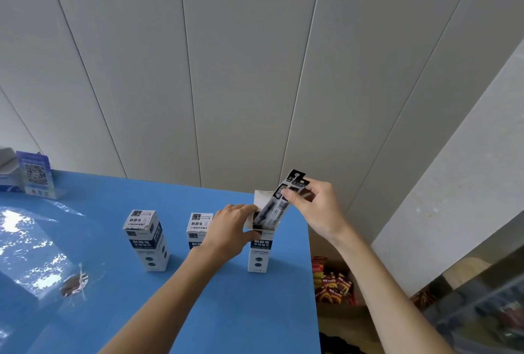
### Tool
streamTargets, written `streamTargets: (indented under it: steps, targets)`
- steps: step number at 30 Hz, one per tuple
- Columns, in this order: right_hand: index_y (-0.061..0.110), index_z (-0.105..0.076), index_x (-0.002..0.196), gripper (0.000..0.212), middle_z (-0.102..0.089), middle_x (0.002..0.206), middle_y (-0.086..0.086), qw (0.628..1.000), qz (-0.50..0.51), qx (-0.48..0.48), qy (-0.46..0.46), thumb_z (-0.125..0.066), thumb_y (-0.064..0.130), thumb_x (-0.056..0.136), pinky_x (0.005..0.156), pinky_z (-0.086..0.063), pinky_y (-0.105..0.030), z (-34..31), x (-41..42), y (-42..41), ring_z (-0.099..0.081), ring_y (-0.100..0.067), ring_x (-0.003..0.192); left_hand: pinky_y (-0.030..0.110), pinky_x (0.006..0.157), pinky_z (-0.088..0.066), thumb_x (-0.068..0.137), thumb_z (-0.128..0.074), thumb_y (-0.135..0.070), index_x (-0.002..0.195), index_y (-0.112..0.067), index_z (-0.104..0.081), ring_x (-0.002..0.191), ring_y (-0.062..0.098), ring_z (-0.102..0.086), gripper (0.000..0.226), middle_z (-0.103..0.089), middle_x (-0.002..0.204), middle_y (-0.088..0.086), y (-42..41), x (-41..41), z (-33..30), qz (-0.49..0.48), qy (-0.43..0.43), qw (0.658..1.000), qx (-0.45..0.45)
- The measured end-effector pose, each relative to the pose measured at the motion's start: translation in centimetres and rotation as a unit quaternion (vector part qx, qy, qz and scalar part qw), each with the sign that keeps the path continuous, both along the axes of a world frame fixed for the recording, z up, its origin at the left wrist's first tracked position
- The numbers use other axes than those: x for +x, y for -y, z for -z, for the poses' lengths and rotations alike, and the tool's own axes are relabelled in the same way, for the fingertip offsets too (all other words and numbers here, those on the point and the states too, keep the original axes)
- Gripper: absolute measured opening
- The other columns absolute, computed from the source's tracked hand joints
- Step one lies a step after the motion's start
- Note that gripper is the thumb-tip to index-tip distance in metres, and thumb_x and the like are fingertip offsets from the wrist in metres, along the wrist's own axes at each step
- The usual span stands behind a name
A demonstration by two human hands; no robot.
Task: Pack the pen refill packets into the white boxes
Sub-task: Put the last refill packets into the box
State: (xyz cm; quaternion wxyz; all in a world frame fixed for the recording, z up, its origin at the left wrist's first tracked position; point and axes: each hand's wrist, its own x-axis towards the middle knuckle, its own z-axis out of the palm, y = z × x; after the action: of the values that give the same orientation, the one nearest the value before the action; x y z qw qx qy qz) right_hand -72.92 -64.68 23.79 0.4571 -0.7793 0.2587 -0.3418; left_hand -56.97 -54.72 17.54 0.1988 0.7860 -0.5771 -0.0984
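Head view: right of centre on the blue bench [198, 311], the left hand [231, 229] grips the open white box [261, 251] at its top, while the right hand [314, 206] pinches pen refill packets [276, 206] tilted halfway into its mouth. Two closed boxes [147, 240] stand upright further left.

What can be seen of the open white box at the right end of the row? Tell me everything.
The open white box is a tall, narrow carton, apparently cardboard, white with a dark blue band of printed characters. It stands upright on the blue table, near its right edge. Its top flap is raised. The left hand grips its upper part, while the right hand pinches pen refill packets, tilted, their lower ends inside the opening.
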Motion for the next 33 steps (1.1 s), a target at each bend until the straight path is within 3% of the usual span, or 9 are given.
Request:
streamTargets:
  steps: [2, 7, 12, 15, 18, 20, 25, 28, 33]
  targets:
    - [0.022, -0.068, 0.078, 0.015, -0.066, 0.064, 0.020, 1.000, -0.001, -0.007, -0.006, -0.066, 0.012, 0.088, 0.061, -0.042, -0.011, -0.1, -0.1, 0.0, -0.055, 0.003, 0.060, 0.033, 0.097, -0.037, 0.088, -0.066, -0.038, 0.135, -0.023, -0.048, 0.121, 0.019, -0.046, 0.053, -0.056, 0.131, -0.005, -0.1, 0.1, 0.1, -0.002, -0.005, 1.000, -0.001]
    - [0.015, -0.070, 0.086, 0.005, -0.071, 0.080, 0.001, 0.999, 0.016, -0.027, -0.027, -0.067, 0.018, 0.088, 0.071, -0.049, -0.029, -0.1, -0.2, 0.4, -0.063, -0.016, 0.074, 0.032, 0.098, -0.037, 0.087, -0.066, -0.038, 0.136, -0.024, -0.048, 0.122, 0.019, -0.047, 0.054, -0.056, 0.132, -0.006, -0.1, 0.1, 0.2, 0.000, -0.010, 1.000, -0.004]
    - [0.018, -0.072, 0.097, 0.011, -0.072, 0.089, 0.004, 0.986, -0.008, -0.073, -0.151, -0.066, 0.021, 0.089, 0.076, -0.051, -0.029, 1.1, 0.6, -0.4, -0.065, -0.012, 0.085, 0.031, 0.099, -0.036, 0.088, -0.066, -0.038, 0.137, -0.022, -0.047, 0.124, 0.018, -0.046, 0.055, -0.056, 0.134, -0.005, 0.1, -0.3, 0.2, 0.003, -0.002, 1.000, -0.008]
    - [0.021, -0.070, 0.104, 0.019, -0.070, 0.094, 0.002, 0.974, -0.047, -0.095, -0.199, -0.060, 0.011, 0.090, 0.079, -0.046, -0.023, 2.5, 1.1, -1.4, -0.059, -0.013, 0.089, 0.029, 0.089, -0.037, 0.087, -0.067, -0.036, 0.124, -0.022, -0.056, 0.114, 0.019, -0.050, 0.041, -0.061, 0.122, -0.004, 0.2, -0.5, 0.2, 0.003, -0.002, 1.000, -0.019]
    - [0.023, -0.064, 0.110, 0.021, -0.056, 0.093, -0.008, 0.944, -0.025, -0.160, -0.287, -0.052, 0.015, 0.094, 0.083, -0.042, -0.033, 3.7, 1.5, -1.7, -0.048, -0.024, 0.092, 0.029, 0.089, -0.036, 0.087, -0.067, -0.034, 0.123, -0.022, -0.057, 0.114, 0.020, -0.050, 0.040, -0.062, 0.121, -0.004, 0.2, -0.7, 0.2, 0.002, -0.008, 1.000, -0.027]
    - [0.021, -0.061, 0.115, 0.022, -0.048, 0.089, -0.006, 0.923, -0.013, -0.200, -0.327, -0.050, 0.019, 0.096, 0.086, -0.039, -0.035, 3.8, 1.5, -1.8, -0.042, -0.023, 0.091, 0.030, 0.093, -0.036, 0.087, -0.067, -0.035, 0.130, -0.023, -0.054, 0.118, 0.019, -0.049, 0.046, -0.060, 0.126, -0.005, 0.1, -0.7, 0.2, 0.004, -0.010, 0.999, -0.030]
    - [0.022, -0.061, 0.114, 0.027, -0.061, 0.095, 0.001, 0.930, -0.006, -0.230, -0.286, -0.059, 0.023, 0.088, 0.087, -0.039, -0.035, 3.1, 1.4, -1.9, -0.046, -0.021, 0.094, 0.030, 0.093, -0.036, 0.088, -0.067, -0.035, 0.132, -0.023, -0.052, 0.117, 0.020, -0.050, 0.048, -0.060, 0.127, -0.005, -0.1, -0.7, 0.3, 0.001, -0.016, 0.999, -0.035]
    - [0.019, -0.061, 0.111, 0.022, -0.054, 0.083, 0.010, 0.933, 0.012, -0.243, -0.265, -0.057, 0.016, 0.090, 0.083, -0.036, -0.030, 3.1, 1.2, -1.7, -0.045, -0.019, 0.090, 0.030, 0.094, -0.036, 0.087, -0.067, -0.034, 0.132, -0.023, -0.052, 0.117, 0.019, -0.049, 0.048, -0.060, 0.126, -0.005, -0.2, -0.6, 0.3, 0.001, -0.014, 0.999, -0.033]
    - [0.023, -0.056, 0.122, 0.028, -0.056, 0.103, -0.009, 0.918, -0.026, -0.198, -0.344, -0.053, 0.020, 0.095, 0.082, -0.044, -0.033, 3.7, 1.2, -2.3, -0.052, -0.025, 0.099, 0.032, 0.098, -0.038, 0.086, -0.068, -0.034, 0.134, -0.023, -0.050, 0.119, 0.019, -0.049, 0.052, -0.058, 0.129, -0.006, -0.2, -0.4, 0.7, 0.004, -0.020, 0.999, -0.029]
